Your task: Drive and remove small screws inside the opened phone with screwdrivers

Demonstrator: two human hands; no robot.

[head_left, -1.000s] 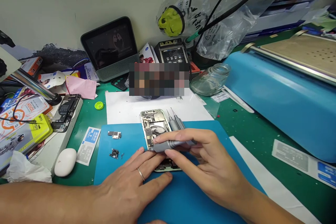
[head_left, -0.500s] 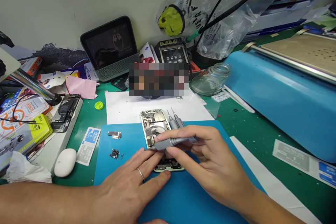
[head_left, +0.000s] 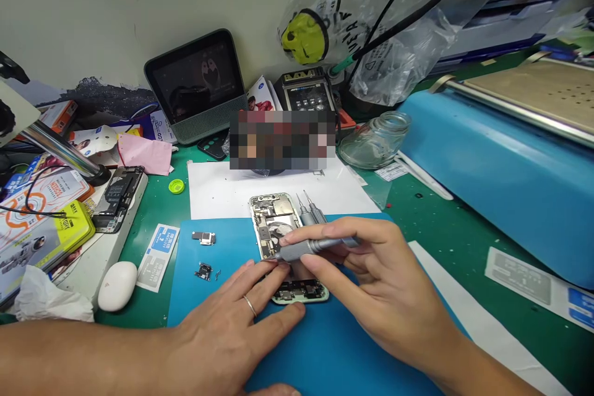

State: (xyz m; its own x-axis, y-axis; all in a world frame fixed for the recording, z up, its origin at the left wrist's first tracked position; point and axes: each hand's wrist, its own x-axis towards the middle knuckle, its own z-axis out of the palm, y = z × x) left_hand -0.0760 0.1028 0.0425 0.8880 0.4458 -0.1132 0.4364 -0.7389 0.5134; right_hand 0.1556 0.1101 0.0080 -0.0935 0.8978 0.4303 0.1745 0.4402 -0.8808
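The working tip of the screwdriver [head_left: 299, 252] is too small to resolve where it meets the left-hand fingertips, and its contact point cannot be confirmed. The left hand [head_left: 227, 312] covers part of the left edge and midsection of the opened phone [head_left: 279, 213]; the right hand [head_left: 375, 272] and screwdriver obscure part of its right side. Both forearms are cut off by the frame, and a pixelated block [head_left: 282, 140] masks the area beyond the white sheet [head_left: 213, 182]. The phone lies flat, its near portion on the blue mat [head_left: 338, 352] and its far end over the white sheet. Its long axis runs away from the person, the far end angled slightly left. The screwdriver lies nearly crosswise to that axis, above the phone, its tip directed left and slightly toward the person. The right hand grips the screwdriver between thumb and index finger, these digits closed against the handle. The left hand is spread palm down, fingers extended and slightly parted, fingertips on the phone, thumb beside its near end. A metal bracket [head_left: 204, 237] and a dark component [head_left: 203, 270] lie on the mat, left of the phone.
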